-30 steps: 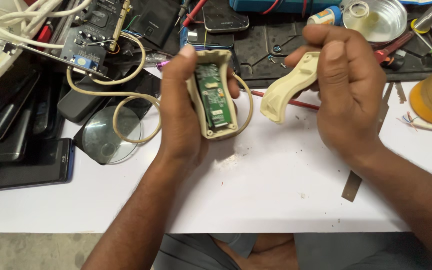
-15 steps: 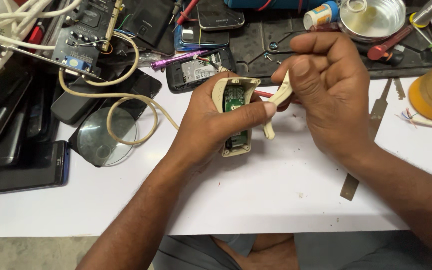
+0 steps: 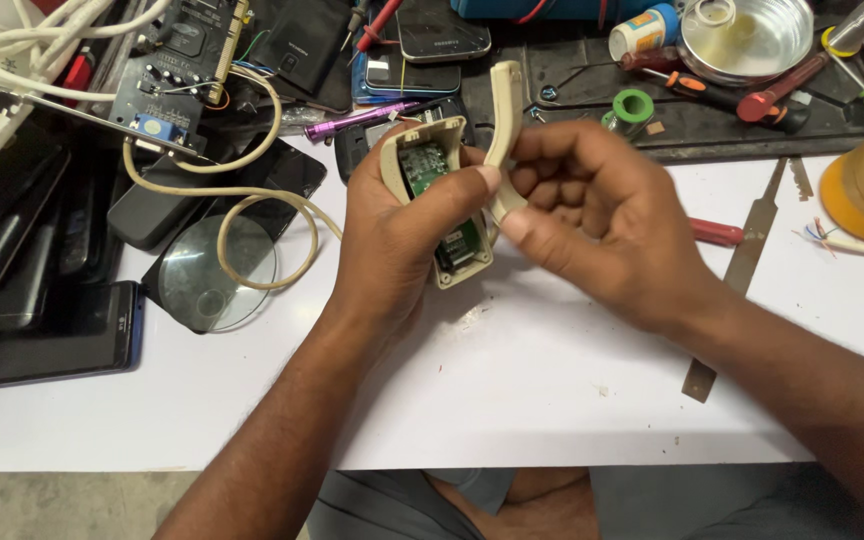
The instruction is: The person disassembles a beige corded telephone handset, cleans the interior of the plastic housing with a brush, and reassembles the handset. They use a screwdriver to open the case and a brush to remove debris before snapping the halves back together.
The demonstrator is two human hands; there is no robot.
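At frame centre, an opened beige casing (image 3: 439,205) with a green circuit board (image 3: 424,166) exposed is gripped in the left hand (image 3: 392,235), fingers closed around it. Its detached beige cover (image 3: 503,130) is pinched upright in the right hand (image 3: 602,225), touching the casing, above the white tabletop (image 3: 512,390). A magnifying lens (image 3: 217,272) lies at left.

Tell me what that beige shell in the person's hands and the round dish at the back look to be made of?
Beige casing in the left hand and its cover in the right hand: likely moulded plastic, matte and yellowed. The green board inside looks like circuit board. Round dish: probably metal, shiny and reflective.
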